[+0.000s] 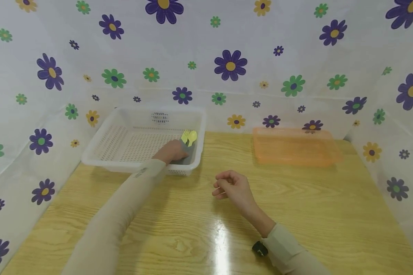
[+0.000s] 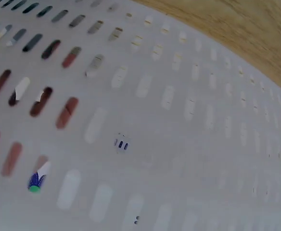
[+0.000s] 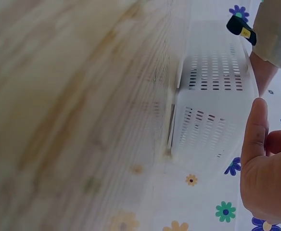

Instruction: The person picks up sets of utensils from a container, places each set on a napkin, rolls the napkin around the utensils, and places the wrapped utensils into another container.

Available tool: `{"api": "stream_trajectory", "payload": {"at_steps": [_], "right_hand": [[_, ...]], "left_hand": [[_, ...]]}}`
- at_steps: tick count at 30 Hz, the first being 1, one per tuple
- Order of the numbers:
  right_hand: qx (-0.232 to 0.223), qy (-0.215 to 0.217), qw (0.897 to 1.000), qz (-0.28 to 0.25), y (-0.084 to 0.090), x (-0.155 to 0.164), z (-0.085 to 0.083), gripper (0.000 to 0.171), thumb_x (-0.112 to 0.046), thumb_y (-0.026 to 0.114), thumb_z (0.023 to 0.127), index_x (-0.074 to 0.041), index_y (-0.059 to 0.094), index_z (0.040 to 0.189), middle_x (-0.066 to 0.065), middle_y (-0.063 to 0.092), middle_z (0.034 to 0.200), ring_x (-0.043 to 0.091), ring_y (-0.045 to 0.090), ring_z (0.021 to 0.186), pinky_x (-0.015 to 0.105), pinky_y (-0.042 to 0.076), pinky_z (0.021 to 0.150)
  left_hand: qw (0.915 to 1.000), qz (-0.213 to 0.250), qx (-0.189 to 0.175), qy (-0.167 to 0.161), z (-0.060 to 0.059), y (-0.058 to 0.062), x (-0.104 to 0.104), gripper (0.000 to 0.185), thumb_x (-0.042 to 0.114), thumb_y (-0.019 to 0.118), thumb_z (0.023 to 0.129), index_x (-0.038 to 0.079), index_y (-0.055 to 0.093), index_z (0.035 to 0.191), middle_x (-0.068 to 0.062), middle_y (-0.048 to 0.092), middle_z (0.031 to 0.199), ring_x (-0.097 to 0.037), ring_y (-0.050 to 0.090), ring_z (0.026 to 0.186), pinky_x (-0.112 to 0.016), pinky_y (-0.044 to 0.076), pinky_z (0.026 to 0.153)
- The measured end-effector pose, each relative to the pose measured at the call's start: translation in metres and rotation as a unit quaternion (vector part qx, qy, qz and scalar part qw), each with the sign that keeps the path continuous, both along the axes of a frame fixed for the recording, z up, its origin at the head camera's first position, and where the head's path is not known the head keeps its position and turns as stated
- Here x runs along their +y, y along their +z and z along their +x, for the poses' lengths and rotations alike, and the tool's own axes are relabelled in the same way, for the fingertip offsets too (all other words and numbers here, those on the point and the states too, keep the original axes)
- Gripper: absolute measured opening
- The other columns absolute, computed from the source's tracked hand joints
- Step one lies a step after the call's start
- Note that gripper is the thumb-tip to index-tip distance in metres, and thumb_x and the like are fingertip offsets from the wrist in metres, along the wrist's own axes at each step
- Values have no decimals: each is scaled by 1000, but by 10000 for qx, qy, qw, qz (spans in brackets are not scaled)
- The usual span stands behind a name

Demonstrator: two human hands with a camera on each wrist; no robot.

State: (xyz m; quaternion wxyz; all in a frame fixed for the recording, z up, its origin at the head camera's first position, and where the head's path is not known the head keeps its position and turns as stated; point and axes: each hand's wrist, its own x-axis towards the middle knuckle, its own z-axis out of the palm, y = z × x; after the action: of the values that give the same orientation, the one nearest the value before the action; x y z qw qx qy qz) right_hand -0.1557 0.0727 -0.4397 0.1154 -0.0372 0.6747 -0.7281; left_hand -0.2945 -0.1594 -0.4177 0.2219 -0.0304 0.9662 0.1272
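My left hand (image 1: 173,150) reaches over the near rim into a white plastic basket (image 1: 124,114). In its right near corner the fingers are bent over a grey case (image 1: 191,154), their tips hidden against it. A yellow-green fork (image 1: 185,136) and a matching spoon (image 1: 192,137) show at the far end of the case. The left wrist view is filled by the slotted basket wall (image 2: 145,125). My right hand (image 1: 235,189) hovers over the table, right of the basket, its fingers loosely curled around nothing. From the right wrist, that hand (image 3: 268,173) overlaps the basket's edge.
An orange translucent tray (image 1: 296,147) sits at the back right of the wooden table (image 1: 199,229). A white curtain (image 1: 199,42) with printed flowers surrounds the back and sides. A small black device (image 1: 260,248) is at the right cuff.
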Motion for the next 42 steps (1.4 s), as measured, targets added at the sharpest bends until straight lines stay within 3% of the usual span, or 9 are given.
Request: {"api": "stream_trajectory", "payload": {"at_steps": [2, 5, 9, 13, 17, 25, 28, 33, 42], "right_hand": [[21, 33, 10000, -2, 0, 0, 1, 21, 0, 55, 96, 13, 59, 111, 13, 68, 85, 16, 70, 68, 32, 59, 64], [40, 96, 9999, 5, 1, 1, 3, 22, -1, 54, 96, 13, 59, 112, 11, 67, 85, 16, 70, 68, 31, 59, 64], [8, 172, 9998, 45, 3, 1, 5, 22, 0, 54, 97, 13, 58, 113, 11, 67, 85, 16, 69, 68, 31, 59, 64], [-29, 214, 9997, 80, 5, 2, 7, 21, 0, 54, 96, 14, 59, 112, 13, 67, 86, 17, 70, 69, 32, 59, 65], [-9, 315, 9994, 148, 7, 2, 9, 22, 0, 54, 96, 13, 59, 112, 18, 67, 89, 18, 71, 71, 34, 60, 67], [52, 478, 9985, 256, 5, 3, 9, 24, -2, 54, 96, 15, 58, 114, 19, 67, 91, 17, 71, 72, 36, 60, 69], [55, 558, 9980, 296, 4, 3, 9, 25, -2, 54, 96, 15, 58, 114, 17, 67, 90, 16, 71, 72, 36, 60, 68], [14, 619, 9974, 356, 3, 4, 8, 25, -2, 54, 96, 15, 58, 113, 18, 67, 92, 18, 71, 73, 37, 60, 69], [-74, 644, 9972, 364, 3, 4, 8, 25, -2, 55, 95, 15, 58, 112, 16, 68, 90, 18, 71, 75, 46, 59, 74]], "left_hand": [[9994, -72, -178, -271, -1, 1, -2, 39, 30, 53, 100, -4, 57, 119, -11, 57, 101, -22, 54, 90, -33, 47, 81], [9984, -75, -386, -411, 1, 5, -3, 33, 28, 51, 101, -2, 59, 113, -9, 55, 94, -20, 53, 84, -30, 45, 73], [9946, -110, -499, -900, 6, 10, -2, 19, 20, 54, 96, 2, 59, 100, -8, 56, 89, -20, 53, 79, -30, 45, 67], [9864, -69, -251, -1620, 13, 12, 3, 8, 12, 60, 88, 5, 56, 87, -8, 56, 86, -20, 52, 74, -30, 45, 66], [9794, -106, 203, -2006, 19, 11, 11, 11, 7, 63, 86, 5, 55, 79, -7, 56, 80, -18, 50, 70, -29, 46, 67], [9836, -588, 197, -1695, 25, 13, 25, 14, 7, 51, 95, 6, 60, 84, -6, 56, 81, -18, 49, 74, -29, 44, 66], [9836, -661, 187, -1667, 25, 14, 25, 10, 9, 55, 94, 6, 62, 86, -7, 59, 83, -18, 52, 75, -30, 47, 68], [9860, -545, 143, -1569, 24, 14, 20, 9, 15, 65, 87, 7, 63, 89, -8, 63, 86, -20, 57, 78, -33, 51, 72], [9890, -279, 141, -1443, 23, 14, 14, 18, 24, 69, 86, 10, 58, 86, -5, 61, 81, -19, 54, 72, -32, 46, 64]]}}
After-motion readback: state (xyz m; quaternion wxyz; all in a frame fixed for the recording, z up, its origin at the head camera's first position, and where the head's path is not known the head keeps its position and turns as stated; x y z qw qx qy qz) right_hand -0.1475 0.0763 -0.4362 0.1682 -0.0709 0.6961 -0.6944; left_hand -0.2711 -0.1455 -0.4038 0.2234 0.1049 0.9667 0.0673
